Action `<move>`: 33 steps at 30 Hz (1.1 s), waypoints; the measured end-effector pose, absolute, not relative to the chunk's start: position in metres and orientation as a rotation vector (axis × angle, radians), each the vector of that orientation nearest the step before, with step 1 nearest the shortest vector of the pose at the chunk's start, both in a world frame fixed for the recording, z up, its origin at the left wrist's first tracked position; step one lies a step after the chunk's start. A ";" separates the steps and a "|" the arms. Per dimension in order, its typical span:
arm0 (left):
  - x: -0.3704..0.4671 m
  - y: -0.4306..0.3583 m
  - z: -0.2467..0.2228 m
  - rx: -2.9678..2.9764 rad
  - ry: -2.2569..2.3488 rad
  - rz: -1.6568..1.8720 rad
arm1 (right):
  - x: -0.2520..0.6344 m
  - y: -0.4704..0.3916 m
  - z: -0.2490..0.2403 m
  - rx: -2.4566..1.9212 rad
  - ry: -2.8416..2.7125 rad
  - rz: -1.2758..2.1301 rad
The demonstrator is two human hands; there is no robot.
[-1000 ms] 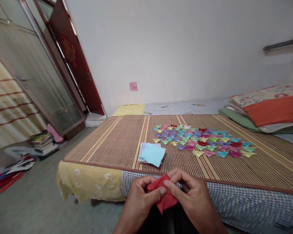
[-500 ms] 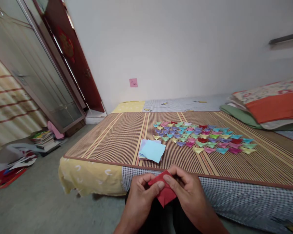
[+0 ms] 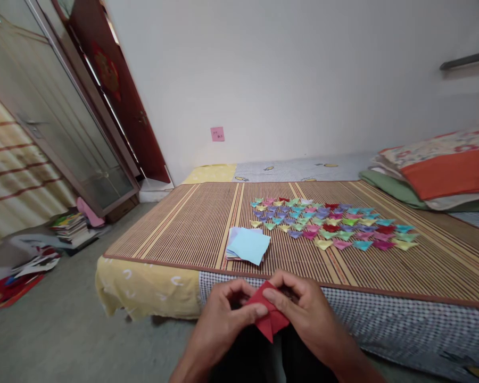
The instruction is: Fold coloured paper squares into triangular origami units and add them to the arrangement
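Observation:
A small piece of folded red paper [image 3: 272, 321] is held between my two hands just off the bed's front edge. My left hand [image 3: 227, 314] pinches its left side, thumb pressed on the near face. On the right, my right hand [image 3: 303, 308] grips the upper edge, its thumb lying across the front. The fingers behind the paper are partly hidden. Beyond my hands sits a stack of square paper sheets [image 3: 248, 246], light blue on top. Farther right, rows of small folded paper pieces [image 3: 327, 226] in many colours lie on the mat.
A striped woven mat [image 3: 175, 229] covers the bed, over a checked and yellow sheet [image 3: 151, 287]. Folded bedding [image 3: 447, 170] is piled at the right. A pink note [image 3: 217, 134] sticks to the wall. Books [image 3: 69, 229] stand on the floor at left.
My left hand has shifted slightly, its thumb lying flatter across the red paper. The paper's lower point has moved a little to the right. Stack and rows stay put.

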State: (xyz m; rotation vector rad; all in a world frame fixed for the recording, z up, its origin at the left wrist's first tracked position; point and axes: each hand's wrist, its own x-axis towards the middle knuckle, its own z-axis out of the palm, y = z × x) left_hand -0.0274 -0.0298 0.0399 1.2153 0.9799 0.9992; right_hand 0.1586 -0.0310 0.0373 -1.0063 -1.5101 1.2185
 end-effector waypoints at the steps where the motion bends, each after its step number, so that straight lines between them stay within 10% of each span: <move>1: -0.025 -0.030 0.040 1.247 0.986 0.986 | 0.157 -0.032 0.037 -1.014 -1.526 1.220; 33: 0.005 -0.044 0.015 1.049 1.006 1.272 | 0.159 -0.028 0.032 -0.984 -1.264 1.290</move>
